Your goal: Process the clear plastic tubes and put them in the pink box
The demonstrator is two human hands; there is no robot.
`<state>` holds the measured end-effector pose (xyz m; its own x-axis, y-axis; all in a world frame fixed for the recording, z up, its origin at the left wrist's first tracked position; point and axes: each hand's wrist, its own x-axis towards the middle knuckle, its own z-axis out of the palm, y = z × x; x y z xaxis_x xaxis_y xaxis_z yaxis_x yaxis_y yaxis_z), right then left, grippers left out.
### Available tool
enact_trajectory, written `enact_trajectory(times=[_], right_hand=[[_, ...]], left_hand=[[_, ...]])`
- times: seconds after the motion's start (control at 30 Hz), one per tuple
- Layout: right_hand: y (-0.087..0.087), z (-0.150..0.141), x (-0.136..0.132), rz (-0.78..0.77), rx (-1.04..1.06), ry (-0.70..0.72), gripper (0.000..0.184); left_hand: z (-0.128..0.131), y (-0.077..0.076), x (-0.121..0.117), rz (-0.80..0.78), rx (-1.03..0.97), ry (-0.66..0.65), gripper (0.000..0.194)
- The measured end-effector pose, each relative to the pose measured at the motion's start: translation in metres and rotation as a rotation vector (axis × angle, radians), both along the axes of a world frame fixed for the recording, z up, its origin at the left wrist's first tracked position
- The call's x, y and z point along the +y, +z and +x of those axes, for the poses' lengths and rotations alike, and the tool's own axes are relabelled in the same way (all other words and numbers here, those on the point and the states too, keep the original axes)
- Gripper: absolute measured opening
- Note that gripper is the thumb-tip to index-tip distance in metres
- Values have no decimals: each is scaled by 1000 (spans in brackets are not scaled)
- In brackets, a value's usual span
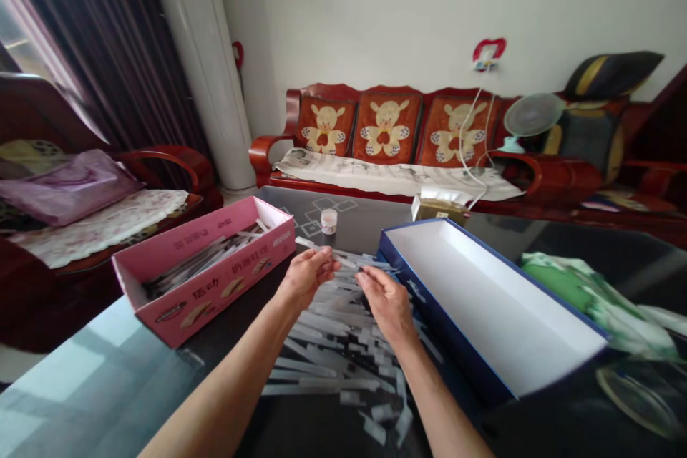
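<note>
Fingers (324,262) of the left hand (307,278) curl closed around a long white strip (327,252), which runs sideways past them toward the right hand (386,305). The right fingers (370,280) are bent and only slightly parted, right beside the strip (whether they grip it is impossible to tell from this view). Just below both hands, at 6 o'clock, a loose heap of white strips (333,351), some with dark marks, lies on a dark glass tabletop (91,379). At 9 o'clock, a pink cardboard box (215,286) printed with pictures of food holds a bundle of similar strips. At 3 o'clock lies a long white box (499,300) with dark blue edges. A small white jar (328,221) stands at 12 o'clock and a tissue box (440,209) at 1 o'clock. Farther out, at 12 o'clock, is a red wooden sofa (265,154) with bear-patterned cushions (385,127).
</note>
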<state>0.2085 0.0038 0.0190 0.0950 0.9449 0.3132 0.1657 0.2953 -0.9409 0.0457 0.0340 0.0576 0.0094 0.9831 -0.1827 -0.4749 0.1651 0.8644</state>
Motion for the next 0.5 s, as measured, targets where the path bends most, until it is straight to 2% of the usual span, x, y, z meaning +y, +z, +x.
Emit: enact_trajectory(times=[0.13,0.2,0.23,0.3,0.37,0.43,0.5], right_hand=[[4,0,-3,-100,80,-21,38],[5,3,-3,-130,86,-35,38],[5,4,-3,-140,90,-48,37],[5,7,-2,-157,97,-70,35],[5,8,-1,-166,99,-79,33],[6,8,-2,-172,99,-62,32],[7,7,-3,-174,100,-23,32]], left_hand=[[5,-7,-6,-10,49,-24,14],[6,-10,-13,9,279,-47,25],[6,-11,-17,61,469,-34,32],[6,-13,-25,308,925,95,36],[7,-13,-31,656,1277,270,29],[9,-15,-32,969,1466,348,22],[12,-18,-30,1156,1556,315,23]])
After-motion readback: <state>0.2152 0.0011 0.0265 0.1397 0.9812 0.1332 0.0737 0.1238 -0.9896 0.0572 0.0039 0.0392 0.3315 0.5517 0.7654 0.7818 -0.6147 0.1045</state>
